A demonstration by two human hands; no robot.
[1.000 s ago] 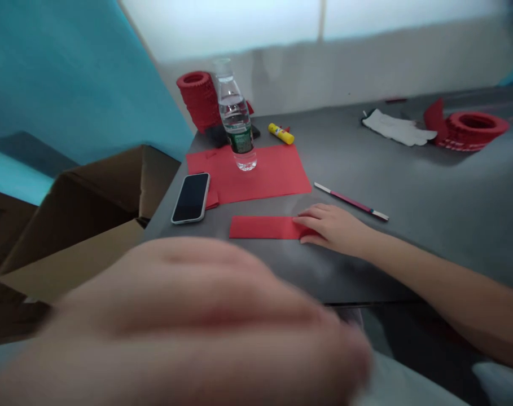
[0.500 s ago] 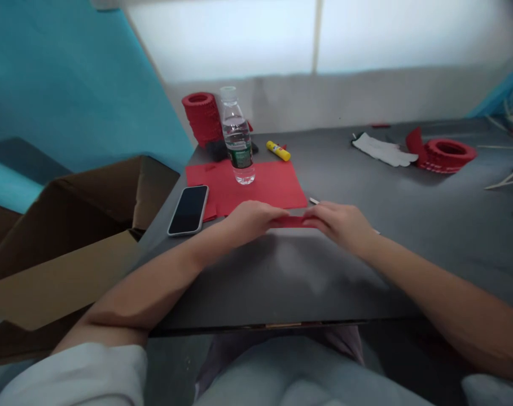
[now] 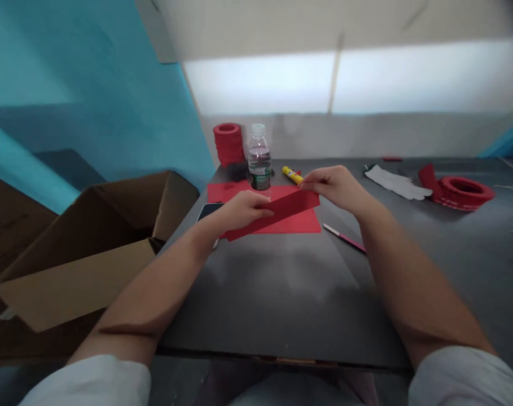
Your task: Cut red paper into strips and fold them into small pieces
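L hand (image 3: 244, 208) pinches red strip (image 3: 285, 207) L of its mid; R hand (image 3: 330, 183) pinches top edge nr R end. Strip spans btwn hands, long axis slanting up to R, in view overlapping red sheet (image 3: 301, 224) on bench (image 3: 281, 299); ht. unclear.

left: a blue wall (image 3: 104, 62) stood marked by darker shadows (image 3: 61, 166) | back: a pale wall (image 3: 408, 135) rose behind the grey desk (image 3: 277, 310), its bright band of light (image 3: 408, 82) cut by a thin vertical stripe (image 3: 334, 79) | floor (image 3: 180, 380): showed dim grey below the desk
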